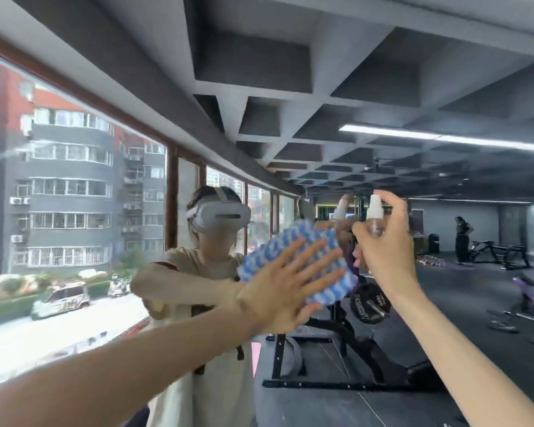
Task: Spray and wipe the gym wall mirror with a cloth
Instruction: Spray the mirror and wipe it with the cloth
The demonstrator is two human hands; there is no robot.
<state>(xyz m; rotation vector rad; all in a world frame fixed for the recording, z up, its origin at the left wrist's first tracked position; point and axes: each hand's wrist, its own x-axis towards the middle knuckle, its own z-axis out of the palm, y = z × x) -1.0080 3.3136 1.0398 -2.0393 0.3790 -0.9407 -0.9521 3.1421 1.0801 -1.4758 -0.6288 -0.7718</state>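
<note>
Against the mirror [444, 303] at twelve o'clock, the left grip [284, 288] presses the cloth [290, 235] flat with straight, spread fingers. Soft and light, it likely slides best under a centred palm. At one o'clock the right grip [386, 251] wraps round the small spray bottle [375, 224].

The blue-and-white checked cloth [275, 245] lies spread flat against the large wall mirror [321, 349], tilted up to the right, with its edges showing around the straight fingers of my left hand [278, 291] pressing on it. The small clear spray bottle [375, 215] with a white nozzle is upright in my right hand [386, 251], my fingers curled round it. It is close to the glass, just right of the cloth and a little higher.
</note>
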